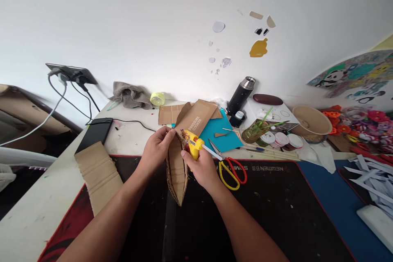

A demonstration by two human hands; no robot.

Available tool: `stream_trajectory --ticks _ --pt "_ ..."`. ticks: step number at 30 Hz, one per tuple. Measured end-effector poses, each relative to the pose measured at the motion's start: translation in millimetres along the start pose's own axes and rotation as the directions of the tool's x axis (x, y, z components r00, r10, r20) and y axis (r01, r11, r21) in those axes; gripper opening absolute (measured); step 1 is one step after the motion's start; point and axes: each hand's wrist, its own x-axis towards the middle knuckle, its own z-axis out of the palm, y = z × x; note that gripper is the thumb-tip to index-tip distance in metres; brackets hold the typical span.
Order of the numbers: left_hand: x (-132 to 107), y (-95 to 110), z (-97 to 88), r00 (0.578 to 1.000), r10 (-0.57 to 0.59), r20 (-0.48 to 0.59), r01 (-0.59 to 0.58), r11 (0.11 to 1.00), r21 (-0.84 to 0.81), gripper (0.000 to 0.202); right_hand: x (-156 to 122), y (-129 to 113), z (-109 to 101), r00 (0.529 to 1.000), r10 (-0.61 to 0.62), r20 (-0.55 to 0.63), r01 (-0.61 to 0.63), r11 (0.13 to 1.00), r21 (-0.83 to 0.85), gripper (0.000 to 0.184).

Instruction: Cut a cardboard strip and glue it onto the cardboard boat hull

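Between my hands is a pointed, boat-like cardboard piece (177,168) with raised side walls, its tip toward me. My left hand (158,147) pinches its far left end. In my right hand (201,168) is a yellow hot glue gun (193,143) with a white glue stick (211,151) sticking out of its back. The gun's nozzle is close to the far end of the cardboard piece; whether it touches I cannot tell. Just right of my right hand lie scissors (231,172) with yellow and red handles.
Behind my hands lie printed cardboard (199,116) and a blue sheet (229,131). A black thermos (241,94), paint jars (281,139) and a brush jar (253,133) stand back right. At left are a cardboard strip (100,176), a black device (95,133) and a grey cloth (130,95).
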Motion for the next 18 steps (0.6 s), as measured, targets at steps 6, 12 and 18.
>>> stream_trajectory --ticks 6,12,18 --pt "-0.4 0.8 0.0 0.999 0.017 -0.028 -0.018 0.999 -0.027 0.043 -1.1 -0.7 0.7 1.000 -0.001 0.028 0.000 1.000 0.002 0.027" --pt "1.3 -2.1 0.7 0.999 0.013 -0.034 -0.016 0.995 -0.102 0.043 -1.1 -2.6 -0.6 1.000 -0.012 0.015 0.012 1.000 0.003 0.026" --pt "0.5 -0.9 1.4 0.996 -0.009 -0.090 -0.006 0.987 -0.162 0.036 -0.4 1.9 -0.6 1.000 -0.015 0.025 0.015 1.000 0.019 0.025"
